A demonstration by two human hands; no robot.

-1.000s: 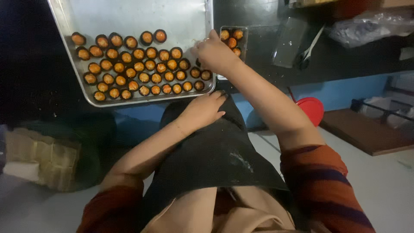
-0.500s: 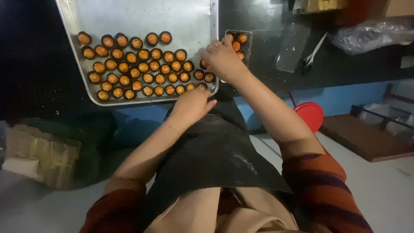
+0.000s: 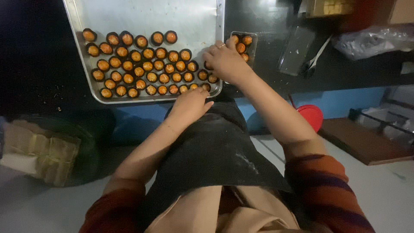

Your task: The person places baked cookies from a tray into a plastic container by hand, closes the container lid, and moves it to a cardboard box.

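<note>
A metal tray on the dark worktop carries rows of small orange tarts in dark paper cups. The left hand rests flat, fingers loosely spread, at the tray's 6 o'clock edge, seemingly steadying it. The right hand, fingers curled over tarts at 4 o'clock, works beside a small clear box; whether it pinches one cannot be told.

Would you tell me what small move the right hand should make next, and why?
Probably lift one pastry from the tray's near right corner into the small container: the right hand rests on the tray there, and the container beside it holds only a few.
</note>
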